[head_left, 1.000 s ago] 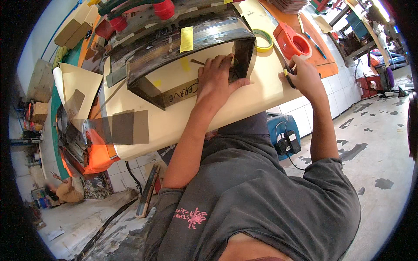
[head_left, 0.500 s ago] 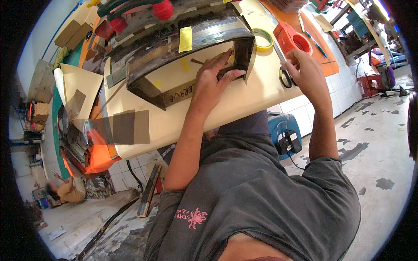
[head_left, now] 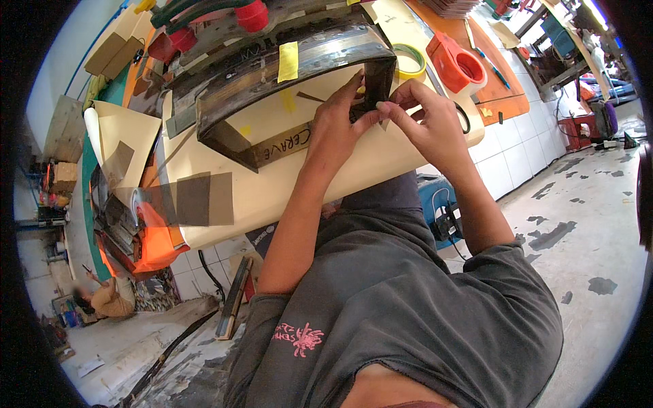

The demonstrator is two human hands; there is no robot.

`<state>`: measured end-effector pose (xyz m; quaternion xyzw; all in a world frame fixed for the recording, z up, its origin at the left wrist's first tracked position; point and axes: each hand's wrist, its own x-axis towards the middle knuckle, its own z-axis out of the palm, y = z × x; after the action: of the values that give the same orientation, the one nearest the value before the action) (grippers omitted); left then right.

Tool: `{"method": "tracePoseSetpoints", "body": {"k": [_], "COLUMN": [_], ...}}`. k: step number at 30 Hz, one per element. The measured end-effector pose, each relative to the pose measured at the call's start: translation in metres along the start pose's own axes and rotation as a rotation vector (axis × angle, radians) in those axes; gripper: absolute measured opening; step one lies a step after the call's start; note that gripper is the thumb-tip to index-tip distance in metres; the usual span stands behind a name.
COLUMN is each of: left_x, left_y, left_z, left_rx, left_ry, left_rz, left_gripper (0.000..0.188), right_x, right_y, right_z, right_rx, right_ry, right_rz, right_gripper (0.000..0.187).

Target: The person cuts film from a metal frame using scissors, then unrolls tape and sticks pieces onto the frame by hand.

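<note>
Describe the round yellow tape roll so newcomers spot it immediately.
On the cream table, find the large dark curved frame. Just past its right end lies the yellow tape roll, a thin open ring, unlike the bulky red plastic dispenser farther right.

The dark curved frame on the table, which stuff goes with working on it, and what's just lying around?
Seems part of the job:
- dark curved frame, with the left hand and right hand at its right end
- scissors beside the right hand, probably

Seems just lying about:
- blue pen
- cardboard box
- long bar on the floor
</note>
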<state>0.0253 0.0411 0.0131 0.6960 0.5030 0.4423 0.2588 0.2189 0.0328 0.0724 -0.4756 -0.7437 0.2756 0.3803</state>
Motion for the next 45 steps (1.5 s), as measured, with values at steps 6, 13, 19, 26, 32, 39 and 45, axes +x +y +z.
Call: {"method": "tracePoseSetpoints", "body": {"k": [6,13,19,26,32,39,45], "left_x": [0.001,0.008,0.013,0.015,0.017,0.019,0.015], "left_y": [-0.001,0.005,-0.005,0.000,-0.002,0.001,-0.002], "left_z": [-0.003,-0.005,0.001,0.019,0.022,0.021,0.023], "left_rx": [0.003,-0.106,-0.203,-0.046,-0.044,-0.118,-0.114], "left_ry": [-0.074,-0.152,-0.150,-0.060,-0.007,-0.014,0.003], "left_rz": [-0.062,-0.060,0.000,-0.069,0.000,-0.016,-0.022], "left_gripper": [0.084,0.082,0.079,0.070,0.062,0.066,0.075], "right_x": [0.002,0.003,0.010,0.019,0.026,0.036,0.042], "right_y": [0.007,0.019,0.019,0.034,0.063,0.074,0.060], "right_z": [0.008,0.002,-0.008,-0.012,-0.008,-0.007,-0.004], "right_rx": [0.011,-0.069,-0.066,0.115,0.367,0.491,0.423], "right_ry": [0.045,0.025,-0.043,-0.160,-0.238,-0.259,-0.162], "right_rz": [-0.066,-0.174,-0.201,-0.147,-0.067,-0.053,-0.266], "right_gripper": [0.022,0.020,0.018,0.018,0.020,0.051,0.087]}}
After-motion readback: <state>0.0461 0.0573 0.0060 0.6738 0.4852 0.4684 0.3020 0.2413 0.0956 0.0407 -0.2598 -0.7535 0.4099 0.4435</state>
